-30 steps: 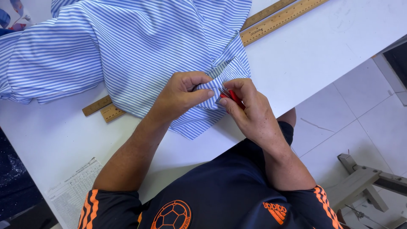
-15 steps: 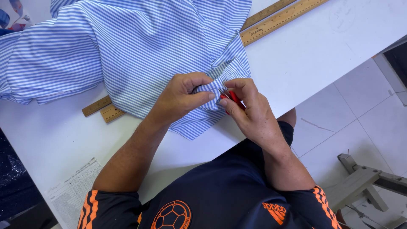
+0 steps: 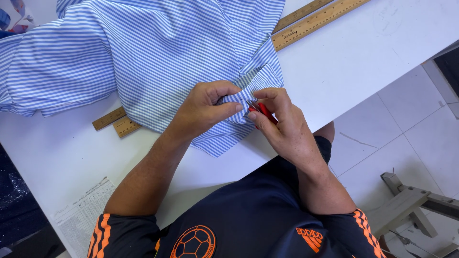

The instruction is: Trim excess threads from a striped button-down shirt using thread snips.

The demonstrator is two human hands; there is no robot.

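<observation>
My left hand [image 3: 205,107] pinches one striped shirt [image 3: 158,57] fold on the white table [image 3: 363,52]; my right hand [image 3: 282,124] grips one red tool [image 3: 264,113], angled up-left into the fabric. Two wooden rulers [image 3: 315,21] lie diagonally.

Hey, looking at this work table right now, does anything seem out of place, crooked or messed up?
Nothing looks damaged or spilled. The striped shirt lies bunched over two wooden rulers, hiding their middle. The left hand pinches a fabric fold while the right hand holds a small red tool against it. A printed sheet overhangs the table edge.
</observation>
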